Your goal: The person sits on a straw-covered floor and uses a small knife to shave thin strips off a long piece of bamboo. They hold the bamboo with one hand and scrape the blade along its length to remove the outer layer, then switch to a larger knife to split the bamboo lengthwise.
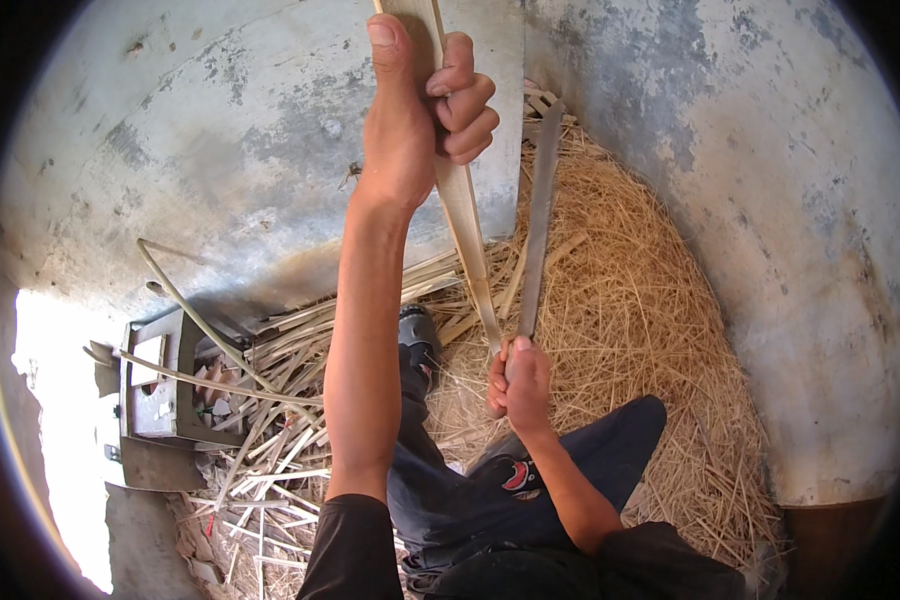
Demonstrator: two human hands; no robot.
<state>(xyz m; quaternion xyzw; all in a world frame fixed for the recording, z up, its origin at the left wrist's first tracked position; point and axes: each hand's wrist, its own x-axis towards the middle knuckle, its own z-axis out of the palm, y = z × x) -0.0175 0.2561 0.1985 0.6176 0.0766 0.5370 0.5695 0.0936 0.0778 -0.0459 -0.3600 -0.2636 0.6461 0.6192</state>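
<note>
My left hand (420, 110) is raised at the top, with its fingers wrapped round a pale split length of bamboo (460, 205). The bamboo slants down from there, and its lower end comes to my right hand (520, 382). That hand is closed on the handle of a long, dark-bladed knife (540, 220). Its blade points up and away, to the right of the bamboo and a little apart from it higher up. My right fingers hide most of the handle and the bamboo's lower tip, so I cannot tell whether they also grip the bamboo.
Thin bamboo shavings (630, 260) heap up on the right against a curved, stained wall (750, 150). Loose bamboo strips (280, 370) lie scattered at left. Beyond them stands a grey box (165, 400) with scraps inside, near a bent cane (195, 315). My shoe (420, 335) rests among the strips.
</note>
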